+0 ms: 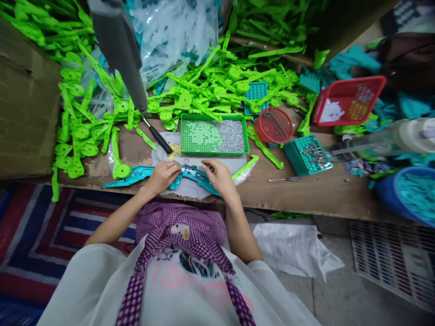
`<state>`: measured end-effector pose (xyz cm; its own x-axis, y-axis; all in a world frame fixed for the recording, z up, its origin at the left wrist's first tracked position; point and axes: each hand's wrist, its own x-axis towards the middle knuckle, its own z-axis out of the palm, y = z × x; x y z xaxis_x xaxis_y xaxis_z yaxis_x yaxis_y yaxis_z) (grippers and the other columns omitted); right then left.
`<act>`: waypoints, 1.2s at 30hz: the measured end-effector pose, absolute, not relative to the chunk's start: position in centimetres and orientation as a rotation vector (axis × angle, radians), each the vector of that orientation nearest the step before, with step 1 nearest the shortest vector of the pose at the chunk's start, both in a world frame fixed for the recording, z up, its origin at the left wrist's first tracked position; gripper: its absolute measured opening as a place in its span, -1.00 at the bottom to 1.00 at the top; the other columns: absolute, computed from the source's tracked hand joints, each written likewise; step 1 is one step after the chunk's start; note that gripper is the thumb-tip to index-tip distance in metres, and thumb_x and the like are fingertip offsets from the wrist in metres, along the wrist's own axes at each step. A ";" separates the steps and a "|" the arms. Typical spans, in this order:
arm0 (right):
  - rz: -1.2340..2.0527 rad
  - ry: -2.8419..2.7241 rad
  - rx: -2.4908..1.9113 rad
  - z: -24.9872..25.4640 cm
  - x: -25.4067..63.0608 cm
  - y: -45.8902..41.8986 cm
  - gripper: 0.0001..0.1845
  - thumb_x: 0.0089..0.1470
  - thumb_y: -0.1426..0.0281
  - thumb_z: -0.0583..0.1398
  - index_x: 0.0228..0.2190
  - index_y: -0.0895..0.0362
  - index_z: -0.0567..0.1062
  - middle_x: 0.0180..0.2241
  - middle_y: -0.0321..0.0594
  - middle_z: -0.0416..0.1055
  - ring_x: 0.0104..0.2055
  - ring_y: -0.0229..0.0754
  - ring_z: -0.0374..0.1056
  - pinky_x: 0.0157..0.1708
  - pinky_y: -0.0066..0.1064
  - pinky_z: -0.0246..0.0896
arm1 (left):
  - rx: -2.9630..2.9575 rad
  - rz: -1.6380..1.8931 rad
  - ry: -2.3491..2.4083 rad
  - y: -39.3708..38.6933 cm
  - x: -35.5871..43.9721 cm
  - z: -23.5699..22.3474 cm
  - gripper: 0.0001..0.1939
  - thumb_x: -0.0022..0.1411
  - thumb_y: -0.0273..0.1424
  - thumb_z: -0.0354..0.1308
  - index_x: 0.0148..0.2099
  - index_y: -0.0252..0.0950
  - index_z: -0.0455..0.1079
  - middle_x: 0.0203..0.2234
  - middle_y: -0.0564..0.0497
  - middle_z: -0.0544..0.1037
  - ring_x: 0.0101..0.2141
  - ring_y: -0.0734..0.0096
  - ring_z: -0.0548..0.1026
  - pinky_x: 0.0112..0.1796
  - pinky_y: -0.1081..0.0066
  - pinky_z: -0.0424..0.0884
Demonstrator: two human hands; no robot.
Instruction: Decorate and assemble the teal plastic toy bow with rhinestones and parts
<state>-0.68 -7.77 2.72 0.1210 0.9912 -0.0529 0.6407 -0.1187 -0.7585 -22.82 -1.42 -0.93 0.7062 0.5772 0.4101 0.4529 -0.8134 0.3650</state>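
- Tabletop (333, 192): brown and worn; it carries the green perforated tray and the things around it.
- Heap of lime-green plastic parts (217, 88): spread behind the green tray and to its left.
- Clear plastic bag (176, 27) of translucent pieces: farther back, beyond the green tray.
- Blue basin (387, 194): well to the right of the green tray, filled with teal pieces.
- Long teal plastic shell (132, 175): just in front of the green tray, lying crosswise under both hands.
- Red rectangular basket (319, 111): right of the green tray and farther back.
- Green perforated tray (197, 136): small silver metal pieces fill its right part.
- Stack of teal trays (295, 156): right of the green tray, metal parts on top.
- Round red basket (268, 131): just right of the green tray.
- Left hand (165, 175): in front of the green tray, its grip grasping the shell's middle.
- Right hand (219, 176): in front of the green tray's right half, fingers curved at the shell; I cannot tell whether its grip is clenched.
- Small screwdriver (284, 179): right of the green tray and nearer the person.
- Thin red wire (186, 161): rising from the shell, near the green tray's front edge.
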 end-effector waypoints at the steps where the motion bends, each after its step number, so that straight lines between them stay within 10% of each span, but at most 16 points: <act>1: 0.769 -1.591 -1.859 2.6 -0.8 -7.9 -0.74 0.20 0.38 0.14 -0.11 0.15 0.53 -0.17 -0.07 0.52 -0.22 -0.11 0.42 -0.17 -0.26 0.28 | 2.654 0.748 0.831 -1.5 -22.7 -0.9 -0.85 0.37 -0.41 0.04 -0.20 -0.28 0.44 -0.27 -0.06 0.61 -0.23 0.32 0.55 -0.21 0.30 0.41; 12: 0.821 -1.877 -1.675 1.6 -1.5 -6.8 -0.82 0.21 0.47 0.09 -0.22 0.10 0.48 -0.21 -0.14 0.50 -0.13 -0.08 0.36 -0.08 -0.23 0.18 | 2.373 0.431 1.037 -1.6 -20.4 -0.2 -0.43 0.31 -0.39 0.09 0.33 -0.30 0.11 0.13 -0.24 0.41 0.12 0.05 0.34 0.05 0.03 0.30; 22: 0.808 -1.877 -1.683 1.0 -2.1 -6.1 -0.74 0.18 0.49 0.08 -0.15 0.11 0.51 -0.18 -0.11 0.51 -0.11 -0.08 0.36 -0.04 -0.22 0.21 | 2.682 0.410 0.861 -1.5 -21.4 0.8 -0.81 0.33 -0.48 0.04 -0.14 -0.23 0.49 -0.21 -0.06 0.61 -0.12 0.19 0.44 -0.15 0.18 0.28; 36: 0.560 -2.286 -1.749 2.7 -2.0 -5.9 -0.74 0.26 0.47 0.02 -0.23 0.16 0.51 -0.27 -0.05 0.44 -0.20 -0.04 0.29 -0.17 -0.23 0.18 | 2.739 0.349 0.920 -5.7 -23.2 1.8 -0.61 0.40 -0.34 -0.04 0.20 -0.20 0.38 0.10 -0.13 0.50 0.05 0.03 0.44 0.02 0.00 0.18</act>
